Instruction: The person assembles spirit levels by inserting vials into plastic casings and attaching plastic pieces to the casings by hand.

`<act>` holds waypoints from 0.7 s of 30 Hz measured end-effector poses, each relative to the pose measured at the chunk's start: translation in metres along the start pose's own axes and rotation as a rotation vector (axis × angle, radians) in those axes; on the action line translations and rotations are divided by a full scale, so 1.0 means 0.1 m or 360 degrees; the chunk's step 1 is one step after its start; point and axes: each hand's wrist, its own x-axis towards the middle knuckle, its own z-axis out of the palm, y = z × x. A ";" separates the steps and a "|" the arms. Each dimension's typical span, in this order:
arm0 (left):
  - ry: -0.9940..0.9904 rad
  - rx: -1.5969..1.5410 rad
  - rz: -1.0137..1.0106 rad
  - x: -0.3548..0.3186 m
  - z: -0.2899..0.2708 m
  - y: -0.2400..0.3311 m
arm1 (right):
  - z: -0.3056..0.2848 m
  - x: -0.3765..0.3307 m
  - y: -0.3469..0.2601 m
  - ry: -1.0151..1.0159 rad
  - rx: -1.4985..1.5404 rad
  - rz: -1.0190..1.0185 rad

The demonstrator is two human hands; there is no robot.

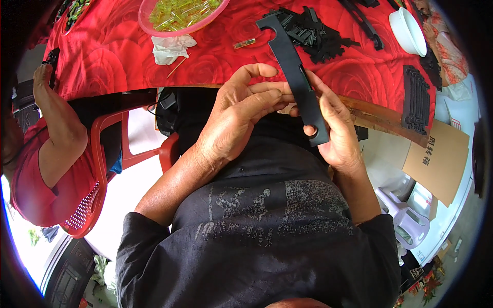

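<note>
My right hand (339, 126) is closed around a long flat black plastic piece (292, 66), its lower end near my palm. The piece stands tilted at the table's front edge, and its far end has a hook-like notch. Beside it, my left hand (231, 110) has its fingers loosely apart, the index finger stretched toward the piece. The other left fingertips reach the piece's left edge; whether they press on it is hard to tell. Beyond the piece, a heap of small black plastic parts (313, 33) lies on the red rose-patterned tablecloth (221, 56).
A pink basin (145, 26) of yellow-green clear pieces stands at the far left, near crumpled tissue (172, 49) and a small stick (177, 67). At right are a white bowl (407, 32), stacked black strips (415, 100) and a cardboard box (439, 161). Another person's arm (64, 123) is at left.
</note>
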 end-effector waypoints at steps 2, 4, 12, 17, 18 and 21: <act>-0.0070 -0.0004 0.0025 0.01 0.04 0.02 | -0.03 -0.01 0.03 -0.0029 0.0157 -0.0004; -0.0135 -0.0008 0.0050 0.01 0.06 0.02 | -0.01 -0.02 0.06 0.0021 -0.0090 -0.0151; 0.0325 0.0705 0.0402 0.11 -0.05 0.25 | -0.11 0.13 0.07 0.0143 0.0591 0.0189; -0.0696 0.0819 0.1872 0.14 0.47 0.46 | -0.16 0.16 0.09 0.0376 0.0256 0.0274; -0.0656 0.0810 0.1860 0.11 0.34 0.48 | -0.10 0.13 0.12 0.0488 -0.0415 0.0112; -0.0541 0.1005 0.1780 0.02 0.33 0.49 | -0.11 0.20 -0.09 0.0293 0.0861 0.0453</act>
